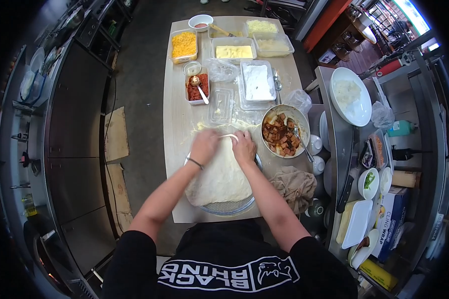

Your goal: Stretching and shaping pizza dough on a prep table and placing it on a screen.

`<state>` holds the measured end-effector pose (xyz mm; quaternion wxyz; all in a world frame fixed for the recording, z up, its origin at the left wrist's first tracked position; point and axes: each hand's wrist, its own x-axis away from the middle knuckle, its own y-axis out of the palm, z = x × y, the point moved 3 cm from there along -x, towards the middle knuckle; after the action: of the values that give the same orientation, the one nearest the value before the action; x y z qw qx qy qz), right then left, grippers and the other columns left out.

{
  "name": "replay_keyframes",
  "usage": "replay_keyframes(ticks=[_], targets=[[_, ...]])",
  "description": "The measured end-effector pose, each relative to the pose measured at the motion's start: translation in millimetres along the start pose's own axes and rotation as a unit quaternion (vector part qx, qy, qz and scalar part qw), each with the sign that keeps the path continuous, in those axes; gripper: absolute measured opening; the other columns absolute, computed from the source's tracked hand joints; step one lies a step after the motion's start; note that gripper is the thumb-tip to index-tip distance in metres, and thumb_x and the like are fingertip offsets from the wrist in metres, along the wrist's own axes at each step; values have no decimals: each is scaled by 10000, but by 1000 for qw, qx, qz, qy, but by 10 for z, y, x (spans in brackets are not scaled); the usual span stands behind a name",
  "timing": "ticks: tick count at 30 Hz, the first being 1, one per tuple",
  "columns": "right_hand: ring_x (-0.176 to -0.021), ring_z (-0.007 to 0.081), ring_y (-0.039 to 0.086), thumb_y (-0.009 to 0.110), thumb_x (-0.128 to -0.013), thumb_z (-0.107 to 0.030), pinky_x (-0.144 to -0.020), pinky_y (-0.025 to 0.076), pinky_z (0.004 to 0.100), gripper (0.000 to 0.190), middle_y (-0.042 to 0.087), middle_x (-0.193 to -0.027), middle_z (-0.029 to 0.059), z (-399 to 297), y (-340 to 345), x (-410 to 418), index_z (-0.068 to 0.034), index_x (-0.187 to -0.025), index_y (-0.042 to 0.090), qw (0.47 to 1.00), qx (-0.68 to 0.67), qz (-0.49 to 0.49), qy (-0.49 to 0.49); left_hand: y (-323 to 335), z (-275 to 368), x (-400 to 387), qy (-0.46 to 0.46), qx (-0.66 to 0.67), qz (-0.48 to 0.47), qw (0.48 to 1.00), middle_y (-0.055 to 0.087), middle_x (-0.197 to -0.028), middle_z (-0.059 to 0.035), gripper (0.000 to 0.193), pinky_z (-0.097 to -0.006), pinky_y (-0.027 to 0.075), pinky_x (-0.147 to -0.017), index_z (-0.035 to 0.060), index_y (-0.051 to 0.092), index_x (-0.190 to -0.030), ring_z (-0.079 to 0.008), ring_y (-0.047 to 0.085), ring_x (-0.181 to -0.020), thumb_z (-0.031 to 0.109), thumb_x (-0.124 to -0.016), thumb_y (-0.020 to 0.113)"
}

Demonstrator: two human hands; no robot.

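A flattened sheet of pale dough lies over a round metal mesh pizza screen, whose rim shows at the near side. The dough hangs past the screen on the left. At the far edge, my right hand pinches the dough between thumb and fingers. My left hand, blurred by motion, is on the same edge a little to the left, its fingertips hard to make out. Between the two hands a narrow lip of dough stands raised. Just beyond is a clear plastic lid with crumbs on it.
A metal bowl of diced meat in sauce and a crumpled cloth sit right of the dough. Farther off are tubs of red sauce, white flour-like powder, shredded orange cheese and butter. A knife lies on the right-hand steel counter.
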<state>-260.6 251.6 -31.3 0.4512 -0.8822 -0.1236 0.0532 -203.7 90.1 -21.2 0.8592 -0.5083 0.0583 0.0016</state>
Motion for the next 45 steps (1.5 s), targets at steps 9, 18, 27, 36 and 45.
replay_keyframes(ticks=[9,18,27,36,45], targets=[[-854,405,643,654,-872,-308,-760,513,488,261,662,-910,214,138,-149,34,-51,-918,655,980,42,-191,28,370,481,211,-51,-98,-99,989,151,-1623,-147,1046,-565,85,-1186,21,209,-1535,-295,155,-1498,741,-821,468],[-770,402,660,638,-901,-360,-682,523,494,292,676,-863,155,269,-77,-8,-74,-953,611,993,71,-13,-95,236,446,337,-88,-65,-64,992,176,-1613,-158,1000,-592,81,-1176,15,223,-1528,-315,158,-1496,688,-845,505],[-812,416,658,646,-884,-333,-729,523,497,311,679,-862,210,165,-279,-171,-30,-955,639,988,47,-133,-65,345,585,226,11,-27,-117,993,178,-1614,-158,980,-577,112,-1181,32,186,-1543,-314,156,-1497,661,-860,500],[-796,442,639,551,-967,-325,-672,506,526,297,651,-924,237,-226,69,454,-37,-1036,559,996,5,0,-89,584,368,398,-50,-386,9,921,152,-1618,-178,1067,-556,89,-1189,-17,188,-1529,-313,142,-1502,718,-811,476],[-751,353,655,590,-928,-411,-622,526,464,317,613,-858,139,175,-45,-21,-95,-949,585,981,125,-29,-145,270,559,478,-123,-59,-55,989,143,-1610,-207,1093,-580,74,-1180,-20,208,-1520,-339,130,-1499,747,-803,511]])
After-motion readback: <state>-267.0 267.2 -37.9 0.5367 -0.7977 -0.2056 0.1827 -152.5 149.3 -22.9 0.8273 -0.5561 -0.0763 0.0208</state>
